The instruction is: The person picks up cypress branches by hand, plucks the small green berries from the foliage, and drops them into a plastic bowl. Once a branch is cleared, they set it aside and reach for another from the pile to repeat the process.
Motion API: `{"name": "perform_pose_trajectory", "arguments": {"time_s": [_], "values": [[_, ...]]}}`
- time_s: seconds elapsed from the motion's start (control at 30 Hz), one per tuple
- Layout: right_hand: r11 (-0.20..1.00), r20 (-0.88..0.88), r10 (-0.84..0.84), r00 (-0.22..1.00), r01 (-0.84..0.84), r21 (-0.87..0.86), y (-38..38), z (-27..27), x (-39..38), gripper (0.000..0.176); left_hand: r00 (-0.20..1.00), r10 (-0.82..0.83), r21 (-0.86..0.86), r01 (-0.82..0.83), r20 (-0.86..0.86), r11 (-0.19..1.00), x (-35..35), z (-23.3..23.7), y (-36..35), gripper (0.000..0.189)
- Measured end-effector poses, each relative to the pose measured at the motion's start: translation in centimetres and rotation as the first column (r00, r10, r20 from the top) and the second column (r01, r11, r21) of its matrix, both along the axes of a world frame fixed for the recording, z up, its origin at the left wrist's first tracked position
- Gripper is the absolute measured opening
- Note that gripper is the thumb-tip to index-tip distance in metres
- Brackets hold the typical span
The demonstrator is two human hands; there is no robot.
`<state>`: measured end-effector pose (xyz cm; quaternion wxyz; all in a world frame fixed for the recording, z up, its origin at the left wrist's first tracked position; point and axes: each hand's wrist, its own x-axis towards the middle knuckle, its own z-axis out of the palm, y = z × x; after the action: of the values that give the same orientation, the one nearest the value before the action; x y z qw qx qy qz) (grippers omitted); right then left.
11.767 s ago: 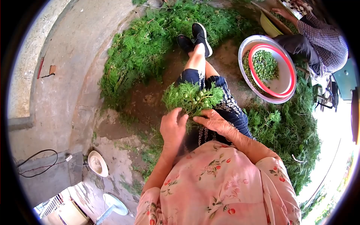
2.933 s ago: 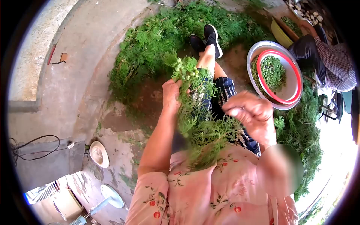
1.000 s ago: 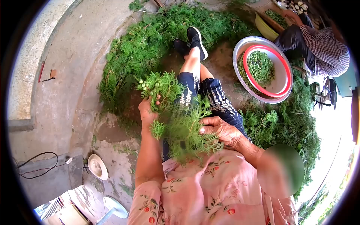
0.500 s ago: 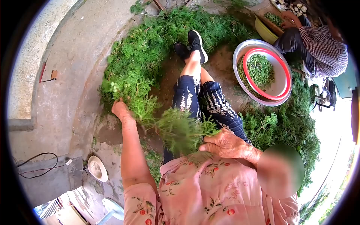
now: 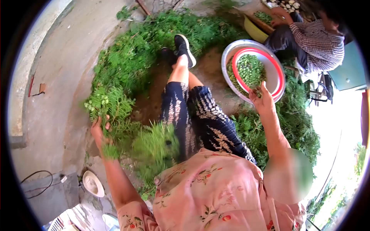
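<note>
My left hand is closed around the stem of a leafy evergreen branch. Flat green sprays hang to its right across my lap, blurred by motion, and pale green cones show above the hand. At the near edge of the basins is my right hand, palm turned up, its fingers curled around what look like small green cones. Just beyond it, a red-rimmed bowl holds many round green cones. That bowl sits inside a wide metal basin, which has more cones in it.
Cut evergreen branches are heaped in an arc around my legs and at the right. A person in a checked shirt sits at the upper right by a yellow container. A pale hat-like dish is at lower left.
My right hand has left the branch near my chest and reached out to the basins. The branch has swung left and down, still in my left hand. The view has shifted right.
</note>
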<state>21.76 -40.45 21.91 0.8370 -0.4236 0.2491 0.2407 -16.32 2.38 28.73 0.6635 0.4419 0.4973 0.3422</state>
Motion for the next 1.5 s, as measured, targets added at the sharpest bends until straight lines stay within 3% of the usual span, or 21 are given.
{"name": "perform_pose_trajectory", "arguments": {"time_s": [0.1, 0.13, 0.23, 0.27, 0.3, 0.47, 0.6, 0.63, 0.73, 0.8, 0.83, 0.87, 0.9, 0.93, 0.97, 1.03, 1.17, 1.27, 1.33, 1.43, 1.5], "values": [[0.991, 0.234, -0.041, 0.971, 0.069, -0.112, 0.7, 3.5, 0.5, 0.055, 0.985, -0.168, 0.041, 0.166, 0.035, 0.985, 3.1, -0.4, -3.7, 0.020], [0.986, 0.222, -0.096, 0.970, 0.124, -0.114, 0.7, 4.4, 1.1, 0.060, 0.986, -0.169, 0.004, 0.169, 0.000, 0.986, 4.4, 0.1, -5.2, 0.020], [0.976, 0.216, -0.191, 0.958, 0.209, -0.063, -0.4, 3.8, 3.4, 0.058, 0.941, -0.337, -0.014, 0.337, -0.022, 0.942, 7.1, 0.1, -8.9, 0.015], [0.970, 0.307, -0.201, 0.930, 0.233, -0.072, -1.0, 3.0, 3.9, 0.058, 0.935, -0.352, -0.022, 0.352, -0.034, 0.936, 8.0, 0.0, -10.0, 0.014], [0.966, 0.294, -0.235, 0.926, 0.255, -0.033, -2.5, -0.1, 6.3, 0.052, 0.931, -0.362, -0.031, 0.361, -0.051, 0.932, 8.4, -0.2, -11.0, 0.013], [0.936, 0.228, -0.344, 0.911, 0.350, 0.012, -5.3, -2.3, 10.2, 0.032, 0.889, -0.457, -0.081, 0.458, 0.034, 0.885, 10.5, 0.1, -13.7, 0.015], [0.998, 0.363, -0.056, 0.930, 0.050, 0.027, -1.5, 1.6, 5.5, 0.023, 0.879, -0.475, -0.059, 0.477, 0.042, 0.877, 11.0, -0.4, -14.8, 0.016], [0.997, 0.458, 0.064, 0.887, -0.072, 0.000, -0.2, 2.0, 3.9, 0.022, 0.869, -0.492, -0.035, 0.494, 0.056, 0.869, 11.3, -0.4, -15.2, 0.016], [0.930, 0.448, 0.354, 0.821, -0.260, -0.259, 5.9, 7.5, -4.2, 0.020, 0.867, -0.496, -0.085, 0.499, 0.050, 0.863, 11.9, -0.4, -16.1, 0.009], [0.809, 0.473, 0.578, 0.664, -0.393, -0.437, 8.4, 9.2, -8.8, 0.021, 0.854, -0.520, -0.088, 0.520, 0.032, 0.849, 12.0, -1.1, -16.5, 0.010], [0.796, 0.553, 0.603, 0.575, -0.479, -0.370, 9.2, 8.0, -10.2, 0.020, 0.856, -0.516, -0.087, 0.517, 0.033, 0.852, 11.9, -1.6, -16.8, 0.011], [0.717, 0.559, 0.686, 0.466, -0.560, -0.414, 9.8, 8.8, -11.6, 0.017, 0.846, -0.532, -0.073, 0.532, 0.021, 0.843, 12.0, -1.8, -17.1, 0.012], [0.695, 0.619, 0.707, 0.342, -0.494, -0.521, 10.9, 9.0, -12.9, 0.018, 0.837, -0.548, -0.059, 0.547, 0.008, 0.835, 12.0, -1.9, -17.3, 0.012], [0.694, 0.696, 0.707, 0.127, -0.317, -0.647, 11.7, 8.1, -13.5, 0.025, 0.825, -0.565, -0.024, 0.565, -0.005, 0.825, 11.9, -2.3, -17.5, 0.013], [0.674, 0.683, 0.729, 0.047, -0.225, -0.704, 12.3, 7.9, -14.0, 0.029, 0.815, -0.579, -0.010, 0.579, 0.000, 0.815, 11.8, -2.6, -17.7, 0.014], [0.675, 0.685, 0.728, 0.015, -0.190, -0.713, 13.3, 6.0, -14.7, 0.034, 0.835, -0.549, -0.029, 0.550, 0.025, 0.835, 12.2, -0.8, -18.7, 0.015], [0.621, 0.632, 0.775, -0.002, -0.184, -0.762, 13.4, 5.4, -15.2, 0.036, 0.816, -0.576, 0.136, 0.565, 0.054, 0.814, 11.8, -2.6, -18.8, 0.011], [0.607, 0.605, 0.792, 0.077, -0.210, -0.767, 13.5, 4.8, -15.4, 0.028, 0.792, -0.610, 0.215, 0.596, 0.002, 0.774, 11.7, -2.8, -19.2, 0.008], [0.629, 0.627, 0.775, 0.081, -0.199, -0.751, 13.5, 4.4, -15.4, 0.018, 0.815, -0.578, 0.117, 0.571, 0.034, 0.812, 11.8, -2.0, -19.8, 0.009], [0.614, 0.273, 0.789, 0.551, -0.675, -0.409, 12.8, 5.9, -14.3, 0.014, 0.846, -0.528, 0.021, 0.528, 0.071, 0.849, 11.4, -2.4, -19.7, 0.011], [0.719, 0.366, 0.690, 0.625, -0.648, -0.251, 12.6, 5.5, -14.4, 0.012, 0.862, -0.495, -0.063, 0.503, 0.110, 0.862, 11.4, -1.6, -19.9, 0.013]]}}
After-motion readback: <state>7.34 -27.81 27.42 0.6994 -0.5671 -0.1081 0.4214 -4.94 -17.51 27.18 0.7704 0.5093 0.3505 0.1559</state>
